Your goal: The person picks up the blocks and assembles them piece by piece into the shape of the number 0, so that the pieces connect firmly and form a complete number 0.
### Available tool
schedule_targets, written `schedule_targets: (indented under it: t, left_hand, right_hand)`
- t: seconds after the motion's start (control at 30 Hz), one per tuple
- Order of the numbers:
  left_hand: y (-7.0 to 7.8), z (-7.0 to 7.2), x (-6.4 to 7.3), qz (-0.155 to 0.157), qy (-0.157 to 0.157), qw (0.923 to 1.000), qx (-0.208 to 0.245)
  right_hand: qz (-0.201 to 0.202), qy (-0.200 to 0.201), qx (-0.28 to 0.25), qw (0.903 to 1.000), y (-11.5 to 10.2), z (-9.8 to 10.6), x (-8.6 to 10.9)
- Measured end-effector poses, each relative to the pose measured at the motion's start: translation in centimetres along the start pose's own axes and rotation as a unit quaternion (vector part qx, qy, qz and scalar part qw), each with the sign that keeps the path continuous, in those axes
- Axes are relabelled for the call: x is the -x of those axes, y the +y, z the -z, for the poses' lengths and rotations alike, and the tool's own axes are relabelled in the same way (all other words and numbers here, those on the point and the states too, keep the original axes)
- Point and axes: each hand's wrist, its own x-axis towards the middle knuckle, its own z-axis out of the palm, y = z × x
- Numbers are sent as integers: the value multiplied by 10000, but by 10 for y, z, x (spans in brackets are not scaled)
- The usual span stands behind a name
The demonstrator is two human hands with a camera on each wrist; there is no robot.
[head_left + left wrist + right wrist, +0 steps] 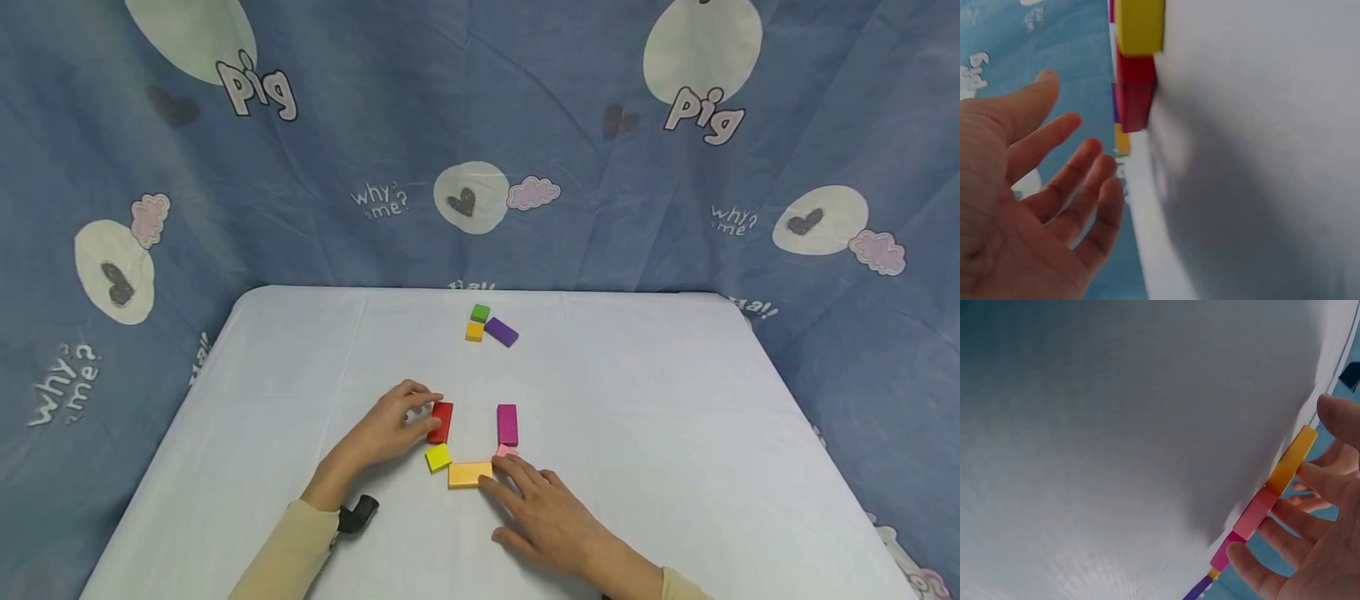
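Observation:
My left hand (392, 422) hovers around a red block (446, 413), thumb and fingers spread over its left side. In the left wrist view, the fingers of that hand (1054, 194) are loosely bent and hold nothing. Just below the red block lies a yellow block (438, 457), with a light-orange block (463, 476) to its lower right. My right hand (551, 523) reaches in with extended fingers at the right end of the light-orange block and at a pink block (507, 450), which it partly hides. Above the pink one stands a magenta block (507, 425).
Farther back on the white-covered table (637, 375) sit a green block (480, 312), a small orange block (475, 332) and a purple block (502, 332), close together. A blue printed curtain (570, 250) hangs behind the table. A black device (358, 514) is at the left wrist.

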Motion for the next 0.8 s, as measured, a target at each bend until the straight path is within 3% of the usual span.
schedule_targets:
  t: [0.1,0.33,0.57,0.67,0.8]
  left_hand:
    - [12,3,18,-143,40,9996,-253]
    - [38,-6,54,-759,-439,9899,-1110]
    - [47,-22,64,-1294,-210,9726,-1918]
    - [49,-30,67,-1363,-378,9685,-2050]
    - [50,-36,71,-1224,-621,9692,-2045]
  right_hand:
    - [21,61,18,10000,0,-1,1]
    - [154,421,103,9989,1,-1,3]
    - [127,394,78,9991,3,0,2]
    - [151,418,49,9990,2,-1,2]
    - [180,511,85,9985,1,-2,2]
